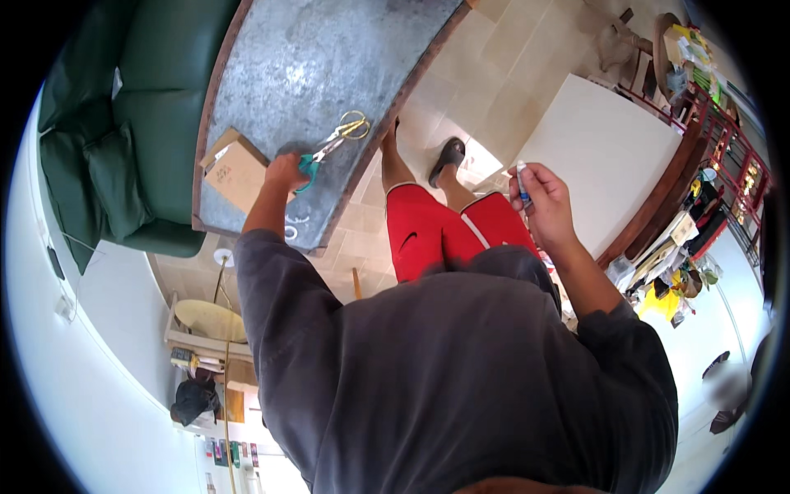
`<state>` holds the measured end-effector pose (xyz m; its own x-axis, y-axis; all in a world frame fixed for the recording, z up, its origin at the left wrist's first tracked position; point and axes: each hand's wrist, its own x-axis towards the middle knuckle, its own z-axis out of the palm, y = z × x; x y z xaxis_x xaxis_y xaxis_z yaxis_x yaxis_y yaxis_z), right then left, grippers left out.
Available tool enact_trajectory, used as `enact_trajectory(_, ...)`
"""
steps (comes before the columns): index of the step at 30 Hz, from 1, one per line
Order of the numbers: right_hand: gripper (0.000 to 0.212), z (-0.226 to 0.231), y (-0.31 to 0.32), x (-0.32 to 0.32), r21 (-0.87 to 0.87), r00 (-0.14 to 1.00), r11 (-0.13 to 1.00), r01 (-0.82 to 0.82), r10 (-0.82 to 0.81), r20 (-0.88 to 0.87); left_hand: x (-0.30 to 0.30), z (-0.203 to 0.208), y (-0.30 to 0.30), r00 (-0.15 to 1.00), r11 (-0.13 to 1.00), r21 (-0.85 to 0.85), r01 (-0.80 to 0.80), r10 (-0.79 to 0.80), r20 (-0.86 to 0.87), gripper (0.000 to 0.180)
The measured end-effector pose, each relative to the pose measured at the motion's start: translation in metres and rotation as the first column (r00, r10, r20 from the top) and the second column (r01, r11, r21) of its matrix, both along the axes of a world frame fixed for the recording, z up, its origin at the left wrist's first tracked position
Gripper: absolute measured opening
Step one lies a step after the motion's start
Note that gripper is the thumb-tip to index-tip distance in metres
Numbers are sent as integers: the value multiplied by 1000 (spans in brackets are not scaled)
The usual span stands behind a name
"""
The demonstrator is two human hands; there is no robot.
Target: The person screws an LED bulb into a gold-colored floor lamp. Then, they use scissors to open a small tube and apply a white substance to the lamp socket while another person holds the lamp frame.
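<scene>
Right hand: fingers clamped on a small cylindrical white-and-blue tube, well right of the mottled grey surface. Left hand: at teal looped scissors, beside a flat brown cardboard packet; finger closure cannot be determined.

Beige tiled floor, bright light patch on it; grey surface with brown edging, light glaring off its top; dark green sofa to its left; white wall far left; round yellowish top lower left; white slab right; dark red lattice far right.
</scene>
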<state>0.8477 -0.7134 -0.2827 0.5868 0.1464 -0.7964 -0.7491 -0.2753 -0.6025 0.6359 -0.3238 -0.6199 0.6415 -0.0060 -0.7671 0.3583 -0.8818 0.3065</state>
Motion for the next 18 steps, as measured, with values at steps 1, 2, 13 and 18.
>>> enact_trajectory(1, 23, 1, -1, 0, 10, 1000, 1000, -3, 3, 1, -9, 3, 0, 994, 995, -70, -73, 67, -91, 44)
enact_trajectory(2, 23, 1, -2, 1, 24, 1000, 1000, 6, -6, 17, -5, 5, 2, 978, 982, -130, -139, 116, -171, 42)
enact_trajectory(13, 20, 39, -72, 5, 105, 982, 991, 83, -100, 162, 7, 117, -70, 867, 731, -484, -482, 478, -141, 29)
enact_trajectory(18, 22, 98, -161, 9, 114, 907, 947, 300, -320, 273, 128, 201, -192, 876, 486, -781, -393, 455, -158, 21)
